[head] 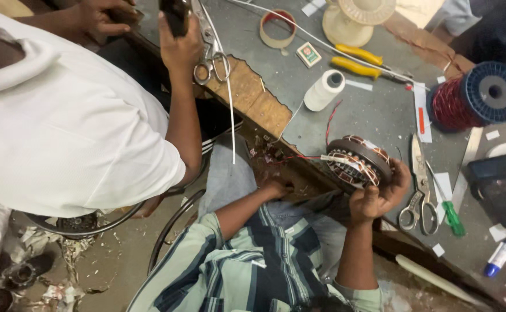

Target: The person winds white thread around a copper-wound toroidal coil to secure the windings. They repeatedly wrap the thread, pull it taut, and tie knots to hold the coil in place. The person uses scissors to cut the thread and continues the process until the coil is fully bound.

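Head view showed the right hand closed around a wound motor stator at centre right, on the grey bench edge. Left hand sat lower centre, grip seemingly loose, possibly on red wire; scissors lay just beside

The right hand grips a round motor stator with copper windings, tilted on the edge of the grey desk. The left hand rests at the desk's edge, at 9 o'clock from the stator. Scissors lie just at 3 o'clock of the stator, a white thread spool at 11 o'clock, a red wire reel at 2 o'clock. A co-worker's hand holds other scissors.
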